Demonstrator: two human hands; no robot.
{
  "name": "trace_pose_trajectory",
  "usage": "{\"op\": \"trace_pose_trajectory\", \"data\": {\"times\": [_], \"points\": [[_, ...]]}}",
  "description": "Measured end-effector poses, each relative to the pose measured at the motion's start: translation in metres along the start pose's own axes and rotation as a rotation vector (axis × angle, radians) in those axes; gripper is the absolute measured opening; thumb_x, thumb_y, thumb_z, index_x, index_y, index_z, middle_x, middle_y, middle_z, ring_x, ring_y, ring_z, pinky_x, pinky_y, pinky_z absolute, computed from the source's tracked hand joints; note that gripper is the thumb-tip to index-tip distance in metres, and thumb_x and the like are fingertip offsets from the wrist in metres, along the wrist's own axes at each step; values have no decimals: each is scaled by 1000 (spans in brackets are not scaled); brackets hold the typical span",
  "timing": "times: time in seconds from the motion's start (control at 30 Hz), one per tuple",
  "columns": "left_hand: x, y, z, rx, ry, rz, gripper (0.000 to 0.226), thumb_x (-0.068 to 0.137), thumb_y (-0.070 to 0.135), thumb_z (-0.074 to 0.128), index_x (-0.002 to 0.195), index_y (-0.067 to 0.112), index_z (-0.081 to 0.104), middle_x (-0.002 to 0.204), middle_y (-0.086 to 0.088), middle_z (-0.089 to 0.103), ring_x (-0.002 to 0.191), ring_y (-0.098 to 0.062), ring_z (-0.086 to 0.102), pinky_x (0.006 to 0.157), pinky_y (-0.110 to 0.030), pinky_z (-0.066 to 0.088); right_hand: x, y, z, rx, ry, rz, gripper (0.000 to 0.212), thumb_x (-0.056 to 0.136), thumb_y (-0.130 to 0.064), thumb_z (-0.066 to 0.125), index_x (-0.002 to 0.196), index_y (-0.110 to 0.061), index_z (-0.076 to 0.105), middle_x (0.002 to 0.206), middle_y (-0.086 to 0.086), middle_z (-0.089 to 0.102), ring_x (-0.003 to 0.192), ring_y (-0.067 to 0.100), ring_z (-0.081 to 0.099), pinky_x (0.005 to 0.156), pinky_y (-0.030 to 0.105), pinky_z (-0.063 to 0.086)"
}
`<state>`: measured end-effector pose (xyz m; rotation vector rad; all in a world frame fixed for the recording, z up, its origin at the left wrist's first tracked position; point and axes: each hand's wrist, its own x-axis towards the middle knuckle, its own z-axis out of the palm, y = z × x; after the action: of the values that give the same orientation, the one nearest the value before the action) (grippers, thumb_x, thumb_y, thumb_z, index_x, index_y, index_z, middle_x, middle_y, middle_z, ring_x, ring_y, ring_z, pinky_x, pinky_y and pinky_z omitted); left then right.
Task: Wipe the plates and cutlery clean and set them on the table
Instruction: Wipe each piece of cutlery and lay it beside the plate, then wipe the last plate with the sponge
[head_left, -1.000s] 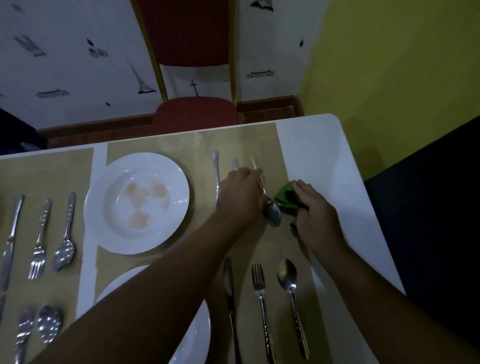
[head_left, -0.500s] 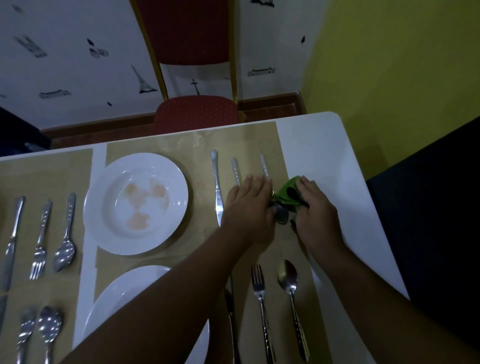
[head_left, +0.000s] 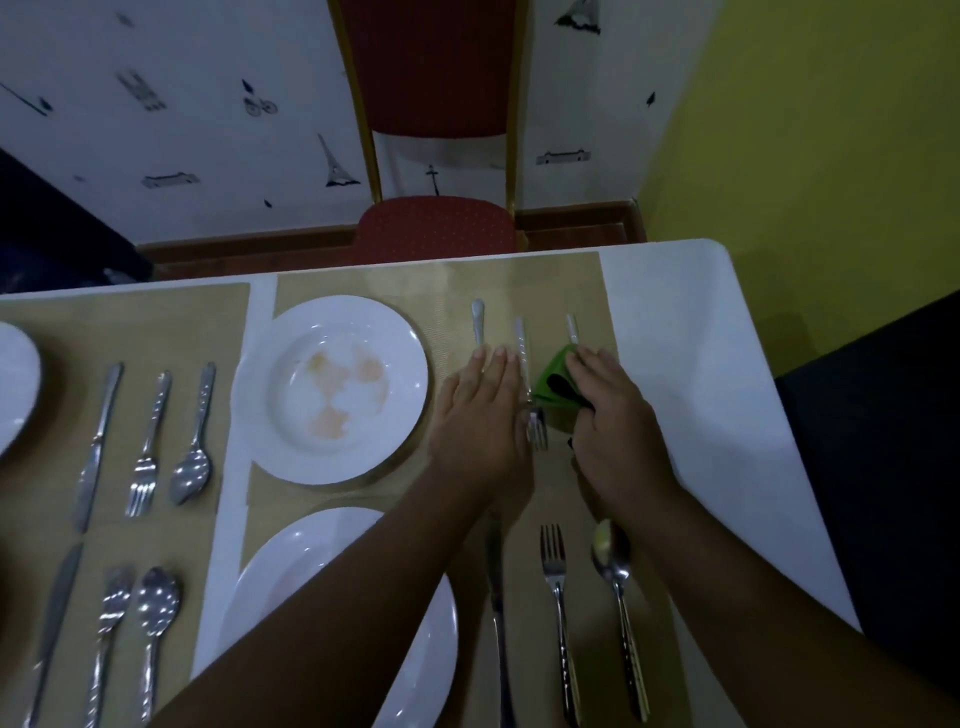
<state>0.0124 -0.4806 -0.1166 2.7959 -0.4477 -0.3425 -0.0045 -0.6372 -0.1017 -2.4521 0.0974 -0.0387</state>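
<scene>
- Left hand (head_left: 483, 415): grip wide, fingers flat on the placemat (head_left: 545, 280), over the knife (head_left: 478, 323) and beside the fork (head_left: 523, 358).
- Right hand (head_left: 610, 421): grip holding the green cloth (head_left: 553, 382) against the spoon (head_left: 572, 326) handle.
- Stained plate (head_left: 397, 358) lies to the left on the worktop (head_left: 675, 338).

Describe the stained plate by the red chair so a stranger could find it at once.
Find the red chair at the far edge of the table; a tan placemat lies before it. On the mat's left half sits a white plate. Unlike the nearer plate, half hidden by an arm, it shows orange smears in its well.
</scene>
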Motion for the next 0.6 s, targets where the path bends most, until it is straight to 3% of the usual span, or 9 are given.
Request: {"op": "trace_pose_trajectory", "data": {"times": [0.13,0.3,0.4,0.5,0.57,0.6], "points": [[-42,-33,-25,-91,177,-182,64,100,41,32,159,18,16,166,-2,14,154,-23,6,121,-50,18,2,-37,10,21,-74,-64,57,86,5,42,140,-14,42,151,-1,35,143,15,19,115,27,14],[-92,-101,-37,-298,360,-645,75,94,33,61,156,10,26,165,-16,15,151,-35,15,118,-51,22,3,-93,44,77,-193,-168,64,82,14,38,140,-12,41,151,0,33,143,15,18,111,13,7],[-97,-138,-40,-582,489,-854,77,89,21,68,152,3,27,151,-26,35,139,-39,35,113,-44,31,-2,-123,77,79,-283,-259,64,82,15,36,140,-11,40,151,0,33,143,17,19,109,6,4],[-90,-161,-41,-960,527,-949,59,91,14,64,144,5,39,136,-17,57,122,-33,57,105,-48,47,-8,-139,100,50,-352,-295,61,77,16,37,134,-3,47,145,6,42,138,25,30,105,2,8],[-84,-169,-45,-1316,517,-1072,29,94,13,58,123,8,57,116,-15,67,103,-34,67,93,-55,54,-11,-143,108,29,-397,-282,53,68,19,40,118,8,55,128,19,55,122,37,44,101,15,24],[-83,-171,-47,-1487,500,-1092,18,95,13,55,110,5,61,98,-17,68,85,-33,70,81,-56,58,-12,-145,111,26,-407,-240,50,66,19,40,113,11,56,121,23,57,116,39,46,98,23,29]]}}
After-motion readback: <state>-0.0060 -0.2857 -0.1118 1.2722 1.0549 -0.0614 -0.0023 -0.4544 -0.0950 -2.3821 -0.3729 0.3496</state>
